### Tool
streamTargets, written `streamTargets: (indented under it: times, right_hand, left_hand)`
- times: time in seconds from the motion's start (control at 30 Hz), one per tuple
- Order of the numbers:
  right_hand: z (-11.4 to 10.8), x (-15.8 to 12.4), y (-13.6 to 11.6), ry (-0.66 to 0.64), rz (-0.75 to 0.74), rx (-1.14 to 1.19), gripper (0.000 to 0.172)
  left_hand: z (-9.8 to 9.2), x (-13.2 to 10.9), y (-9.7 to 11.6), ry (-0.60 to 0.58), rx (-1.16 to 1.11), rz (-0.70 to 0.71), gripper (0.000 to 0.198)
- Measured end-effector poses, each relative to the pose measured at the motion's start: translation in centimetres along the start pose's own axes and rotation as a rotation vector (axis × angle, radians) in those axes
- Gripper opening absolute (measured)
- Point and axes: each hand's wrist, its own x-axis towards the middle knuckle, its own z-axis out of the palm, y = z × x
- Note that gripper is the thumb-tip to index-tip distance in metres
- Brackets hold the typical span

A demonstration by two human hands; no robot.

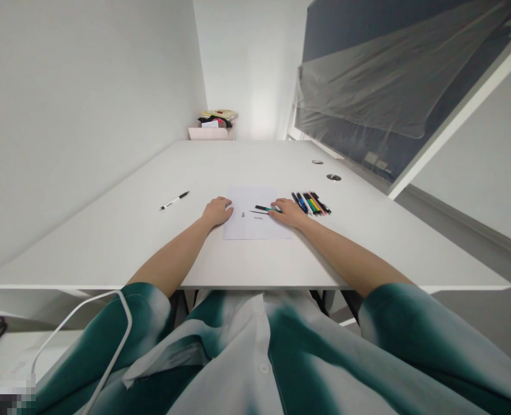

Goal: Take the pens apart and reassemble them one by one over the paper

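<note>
On the white bench [108, 248], the fingers of the right hand [287, 214] lie close together against the end of a slim green-and-black pen [264, 208], though it is hard to tell whether they grip it. The pen rests on a rectangular sheet of white paper [255, 227], beside a thin dark strip [258, 212]. The left hand [218, 211] lies open and palm down at the paper's left edge, its fingers [228, 203] slightly curved, holding nothing. A small grey object [243, 214] stands on the paper between the hands. Just right of the sheet lies a bunch of coloured pens [310, 203], and well to the left a white pen with a black tip [174, 200]. Two round metal grommets [325, 170] are set into the far bench top, and a pale pink box [209, 133] stands beyond it, with mixed items on top.
</note>
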Motion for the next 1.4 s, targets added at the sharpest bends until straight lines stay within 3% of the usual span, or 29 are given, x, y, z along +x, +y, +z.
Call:
streamTargets:
  times: [0.83,1.17,1.4]
  right_hand:
    - [-0.4,0.0,0.2,-0.059,0.010,-0.008,0.050]
    - [-0.2,0.3,1.3,-0.064,-0.074,0.072,0.044]
    - [-0.2,0.3,1.7,0.002,0.000,0.234,0.042]
  left_hand:
    - [-0.6,-0.1,0.3,-0.036,0.015,-0.009,0.047]
    - [0.4,0.4,-0.7,0.023,-0.032,0.026,0.042]
    - [0.3,0.5,-0.7,0.002,-0.057,0.013,0.040]
